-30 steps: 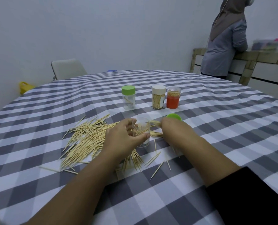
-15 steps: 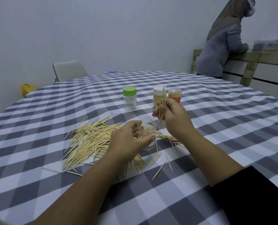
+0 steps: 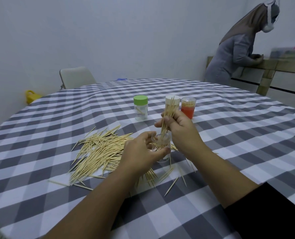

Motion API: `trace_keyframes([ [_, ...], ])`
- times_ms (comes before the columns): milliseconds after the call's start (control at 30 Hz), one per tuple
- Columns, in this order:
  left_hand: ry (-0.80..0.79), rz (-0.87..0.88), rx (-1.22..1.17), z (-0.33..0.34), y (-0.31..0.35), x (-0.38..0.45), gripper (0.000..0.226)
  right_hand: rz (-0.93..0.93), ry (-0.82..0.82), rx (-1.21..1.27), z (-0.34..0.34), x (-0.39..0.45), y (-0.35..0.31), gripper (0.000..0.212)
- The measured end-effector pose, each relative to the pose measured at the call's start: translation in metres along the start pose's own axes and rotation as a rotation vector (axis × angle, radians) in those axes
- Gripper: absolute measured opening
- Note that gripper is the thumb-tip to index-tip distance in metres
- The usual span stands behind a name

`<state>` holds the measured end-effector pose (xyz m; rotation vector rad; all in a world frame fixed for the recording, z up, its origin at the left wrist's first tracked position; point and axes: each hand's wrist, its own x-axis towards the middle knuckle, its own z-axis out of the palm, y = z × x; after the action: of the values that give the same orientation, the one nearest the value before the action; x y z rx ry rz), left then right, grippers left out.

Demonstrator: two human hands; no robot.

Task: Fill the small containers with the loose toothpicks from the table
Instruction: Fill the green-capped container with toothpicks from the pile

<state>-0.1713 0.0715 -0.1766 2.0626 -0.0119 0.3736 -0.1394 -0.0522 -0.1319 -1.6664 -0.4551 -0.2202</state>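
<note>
My left hand [image 3: 141, 155] grips a small clear container [image 3: 163, 144] that stands on the checked tablecloth [image 3: 229, 145], with some toothpicks inside it. My right hand [image 3: 181, 130] holds a bundle of toothpicks [image 3: 168, 114] upright, their lower tips in the container's mouth. A large pile of loose toothpicks [image 3: 100, 152] lies to the left of my left hand, and a few stray ones [image 3: 171, 186] lie in front. Behind stand a green-lidded container [image 3: 140, 107], a white-lidded container [image 3: 172, 102] and an open orange container [image 3: 188, 107].
A person in grey [image 3: 234, 49] leans on a counter at the back right. A white chair [image 3: 76, 77] stands behind the table and a yellow object [image 3: 31, 96] lies at the far left. The green lid seen earlier is hidden behind my right hand.
My right hand picked up a bundle of toothpicks from the table, lifted it and now lowers its tips into the clear container. My left hand kept hold of the container.
</note>
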Motion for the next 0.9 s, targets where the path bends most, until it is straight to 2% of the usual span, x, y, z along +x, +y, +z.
trace_keyframes([
  [133,0.008,0.012,-0.009,-0.002,-0.001,0.001,0.086,0.086,-0.079,0.025,0.003,-0.006,0.005,0.018],
  [267,0.025,0.011,0.024,-0.004,-0.004,0.003,0.071,0.089,-0.089,0.044,0.005,-0.006,0.009,0.016],
  [500,0.009,0.026,0.058,-0.005,-0.005,0.004,0.073,0.066,-0.085,-0.012,0.004,-0.006,0.013,0.022],
  [633,-0.061,0.010,0.303,-0.015,0.004,0.001,0.083,0.012,-0.223,-0.252,0.004,-0.009,0.015,0.032],
  [767,-0.106,-0.037,0.373,-0.036,0.017,-0.005,0.060,-0.007,-0.238,-0.296,0.003,-0.011,0.015,0.034],
  [900,-0.117,-0.142,0.423,-0.048,0.016,-0.003,0.058,0.037,-0.350,-0.318,-0.002,-0.012,0.015,0.051],
])
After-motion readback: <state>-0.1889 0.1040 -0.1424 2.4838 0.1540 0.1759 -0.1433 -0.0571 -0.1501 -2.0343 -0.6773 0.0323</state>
